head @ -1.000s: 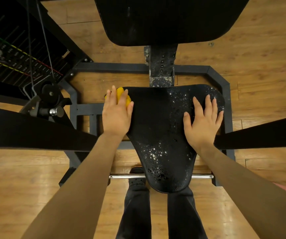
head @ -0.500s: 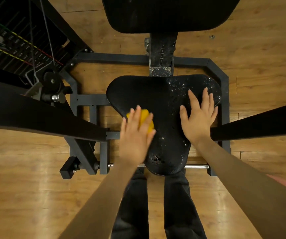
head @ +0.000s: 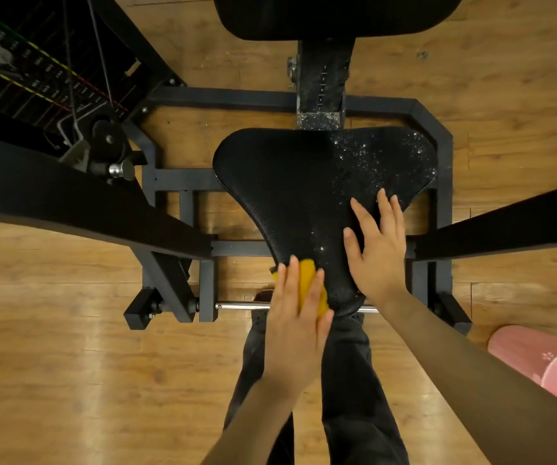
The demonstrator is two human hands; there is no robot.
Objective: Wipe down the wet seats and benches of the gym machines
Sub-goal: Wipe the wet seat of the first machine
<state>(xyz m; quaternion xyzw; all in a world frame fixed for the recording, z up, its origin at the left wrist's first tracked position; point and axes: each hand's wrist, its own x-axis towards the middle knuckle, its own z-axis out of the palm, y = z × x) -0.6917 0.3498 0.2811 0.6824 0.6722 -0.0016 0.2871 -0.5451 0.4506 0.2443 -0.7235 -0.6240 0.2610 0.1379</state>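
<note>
— Seat (head: 290,182) of the gym machine: black, wide at the far end, narrowing toward the near tip, mounted on a dark steel frame (head: 438,135) over a wooden floor (head: 52,364). Droplets across the far right part and beside the right palm; left part looks dull and dry.

— And the left hand (head: 295,317)?

— Pressing a yellow cloth (head: 309,283) flat against the near left edge of the seat, fingers straight and together, cloth showing between and beside them.

— Right hand (head: 377,243)?

— Spread flat on the right side of the seat, fingers straight, holding nothing.

— Anything else around?

— Black backrest (head: 330,15) at the top, weight stack (head: 19,72) at upper left, pink roll (head: 545,360) on the floor at lower right, dark trousers (head: 347,380) below the seat tip.
</note>
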